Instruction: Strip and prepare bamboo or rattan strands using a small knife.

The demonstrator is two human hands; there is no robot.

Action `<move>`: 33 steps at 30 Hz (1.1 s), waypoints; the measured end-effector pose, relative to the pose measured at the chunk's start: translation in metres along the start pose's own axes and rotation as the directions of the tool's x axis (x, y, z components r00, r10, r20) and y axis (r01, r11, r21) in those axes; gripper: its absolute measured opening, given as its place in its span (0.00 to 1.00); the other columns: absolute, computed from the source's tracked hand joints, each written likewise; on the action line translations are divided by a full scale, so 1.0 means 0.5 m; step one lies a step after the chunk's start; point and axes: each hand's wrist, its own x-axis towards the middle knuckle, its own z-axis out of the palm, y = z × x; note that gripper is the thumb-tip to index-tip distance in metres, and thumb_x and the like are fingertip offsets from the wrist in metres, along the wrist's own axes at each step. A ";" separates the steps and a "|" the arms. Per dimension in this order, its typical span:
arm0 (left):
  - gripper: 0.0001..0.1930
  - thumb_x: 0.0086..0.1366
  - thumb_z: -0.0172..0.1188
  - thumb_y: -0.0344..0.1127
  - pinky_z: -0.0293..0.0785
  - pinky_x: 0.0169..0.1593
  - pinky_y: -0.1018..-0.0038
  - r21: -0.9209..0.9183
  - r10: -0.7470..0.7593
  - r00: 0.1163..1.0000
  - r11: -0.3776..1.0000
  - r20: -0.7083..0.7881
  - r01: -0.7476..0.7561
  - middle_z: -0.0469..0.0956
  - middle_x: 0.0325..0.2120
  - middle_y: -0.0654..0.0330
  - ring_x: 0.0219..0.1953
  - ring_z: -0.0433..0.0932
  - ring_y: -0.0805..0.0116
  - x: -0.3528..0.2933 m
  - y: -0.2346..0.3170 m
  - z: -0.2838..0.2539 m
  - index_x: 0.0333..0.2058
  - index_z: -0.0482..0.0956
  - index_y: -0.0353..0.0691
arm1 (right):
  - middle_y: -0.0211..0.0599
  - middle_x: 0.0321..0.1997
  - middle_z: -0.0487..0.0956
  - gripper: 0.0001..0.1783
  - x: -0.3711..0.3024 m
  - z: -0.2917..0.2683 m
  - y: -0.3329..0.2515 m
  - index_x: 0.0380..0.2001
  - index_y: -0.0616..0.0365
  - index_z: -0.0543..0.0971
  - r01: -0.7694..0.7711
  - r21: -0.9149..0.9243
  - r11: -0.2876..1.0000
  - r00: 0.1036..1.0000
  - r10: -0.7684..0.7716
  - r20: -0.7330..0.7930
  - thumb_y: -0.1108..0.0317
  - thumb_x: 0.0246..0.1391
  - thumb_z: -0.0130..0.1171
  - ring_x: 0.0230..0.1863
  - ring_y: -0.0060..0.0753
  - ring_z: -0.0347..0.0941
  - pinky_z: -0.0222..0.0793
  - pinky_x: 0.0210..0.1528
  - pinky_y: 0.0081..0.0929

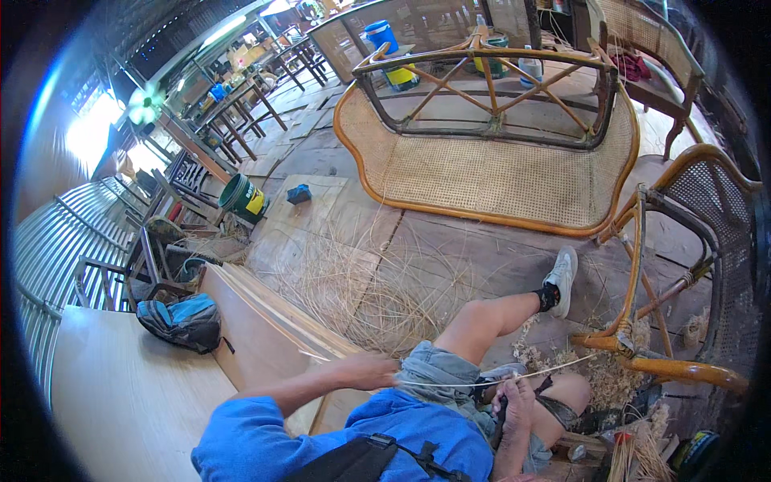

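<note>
A thin pale rattan strip (458,385) stretches across my lap in a shallow curve. My left hand (365,371) is closed around it near its left part, with a short end poking out beyond the fist. Over my right thigh, my right hand (518,398) pinches the same strip, whose free end rises to the right. A dark, handle-like thing (501,416) also shows at the right hand; its kind is unclear. Past my legs, a loose tangle of rattan strips (377,301) covers the floor. Pale shavings (554,353) lie around my right leg.
A cane-woven rattan settee (498,181) lies tipped ahead, with a rattan chair (642,273) close at right. At left are stacked boards (136,386), a backpack (181,321) and a green bucket (243,198). A small blue object (299,194) sits on a floor sheet.
</note>
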 end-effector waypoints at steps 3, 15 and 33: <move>0.22 0.64 0.43 0.50 0.66 0.44 0.64 -0.288 0.168 0.982 0.939 -0.084 -0.185 0.72 0.38 0.46 0.42 0.71 0.50 0.102 0.100 0.009 0.39 0.70 0.33 | 0.31 0.19 0.69 0.09 -0.007 0.030 0.007 0.30 0.58 0.67 0.004 -0.051 0.999 0.999 -0.001 0.045 0.66 0.52 0.55 0.12 0.22 0.61 0.57 0.12 0.18; 0.14 0.61 0.47 0.44 0.69 0.29 0.57 -0.245 0.338 0.889 0.875 -0.309 -0.417 0.75 0.22 0.48 0.26 0.75 0.45 0.200 0.246 0.014 0.30 0.72 0.38 | 0.29 0.20 0.70 0.10 -0.048 0.032 -0.040 0.33 0.60 0.70 0.027 -0.045 0.999 1.000 -0.028 -0.007 0.65 0.53 0.54 0.15 0.19 0.63 0.58 0.15 0.16; 0.19 0.64 0.48 0.46 0.64 0.29 0.67 -0.454 0.332 0.943 0.834 -0.039 -0.313 0.67 0.18 0.52 0.21 0.65 0.66 0.018 0.067 0.004 0.24 0.69 0.34 | 0.33 0.20 0.68 0.13 -0.035 -0.048 -0.023 0.34 0.60 0.67 -0.038 0.110 0.993 0.996 0.047 -0.080 0.61 0.54 0.54 0.12 0.25 0.62 0.58 0.11 0.19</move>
